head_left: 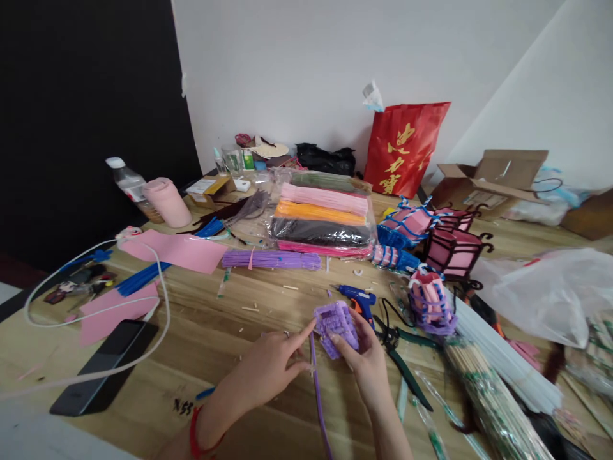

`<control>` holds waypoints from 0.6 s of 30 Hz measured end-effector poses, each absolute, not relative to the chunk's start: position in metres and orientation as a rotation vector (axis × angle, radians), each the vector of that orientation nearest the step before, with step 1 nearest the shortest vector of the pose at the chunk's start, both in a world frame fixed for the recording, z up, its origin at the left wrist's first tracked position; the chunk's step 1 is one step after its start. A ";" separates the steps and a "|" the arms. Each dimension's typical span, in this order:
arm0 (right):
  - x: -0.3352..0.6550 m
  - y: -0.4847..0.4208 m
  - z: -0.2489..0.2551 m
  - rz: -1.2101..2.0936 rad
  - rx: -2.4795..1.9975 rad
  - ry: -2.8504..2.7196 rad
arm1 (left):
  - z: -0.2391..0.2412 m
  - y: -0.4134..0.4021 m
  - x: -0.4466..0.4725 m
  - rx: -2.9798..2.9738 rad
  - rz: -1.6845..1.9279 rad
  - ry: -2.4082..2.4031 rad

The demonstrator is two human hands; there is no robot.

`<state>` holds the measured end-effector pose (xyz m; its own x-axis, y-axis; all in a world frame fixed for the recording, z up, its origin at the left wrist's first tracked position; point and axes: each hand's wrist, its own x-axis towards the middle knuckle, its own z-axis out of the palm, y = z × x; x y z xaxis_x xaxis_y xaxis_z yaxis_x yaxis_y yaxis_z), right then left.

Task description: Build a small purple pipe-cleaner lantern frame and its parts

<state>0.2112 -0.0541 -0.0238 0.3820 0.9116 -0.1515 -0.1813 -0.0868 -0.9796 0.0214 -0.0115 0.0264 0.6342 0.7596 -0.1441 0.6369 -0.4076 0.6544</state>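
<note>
Pinched in my right hand is a small boxy piece made of purple pipe cleaners, held just above the table. My left hand has its index finger stretched out to the left edge of that piece, its thumb apart below. Whether the fingertip presses on it I cannot tell. A long purple pipe cleaner runs from beside the piece down toward the front edge. Just behind my right hand lies a blue glue gun. Green-handled cutters rest to the right of it.
Purple pipe cleaners lie bundled before a plastic-wrapped stack of coloured ones. Finished lanterns and bamboo sticks occupy the right. A phone, white cable and pink sheets lie left. A red bag stands behind.
</note>
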 end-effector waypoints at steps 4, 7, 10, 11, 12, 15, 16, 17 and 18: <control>0.213 -0.055 -0.019 1.118 -1.311 -0.764 | 0.030 -0.012 0.024 1.989 0.424 1.130; 0.209 -0.055 -0.016 1.151 -1.260 -0.876 | 0.030 -0.009 0.029 1.894 0.452 1.119; 0.205 -0.053 -0.016 1.145 -1.251 -0.919 | 0.026 -0.005 0.034 1.815 0.402 1.112; 0.204 -0.052 -0.016 1.146 -1.247 -0.922 | 0.025 -0.004 0.035 1.789 0.395 1.112; 0.204 -0.052 -0.016 1.147 -1.241 -0.926 | 0.024 -0.004 0.036 1.766 0.394 1.110; 0.204 -0.054 -0.016 1.141 -1.221 -0.938 | 0.024 -0.005 0.038 1.721 0.398 1.075; 0.205 -0.054 -0.016 1.131 -1.223 -0.939 | 0.024 -0.006 0.039 1.712 0.401 1.064; 0.205 -0.055 -0.015 1.124 -1.226 -0.936 | 0.024 -0.007 0.039 1.705 0.404 1.057; 0.204 -0.056 -0.015 1.122 -1.228 -0.931 | 0.025 -0.008 0.039 1.698 0.410 1.056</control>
<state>0.2045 -0.0557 -0.0150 0.2226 0.9740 -0.0427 -0.1375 -0.0120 -0.9904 0.0386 -0.0077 0.0248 0.5528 0.8043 -0.2182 0.4462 -0.0645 0.8926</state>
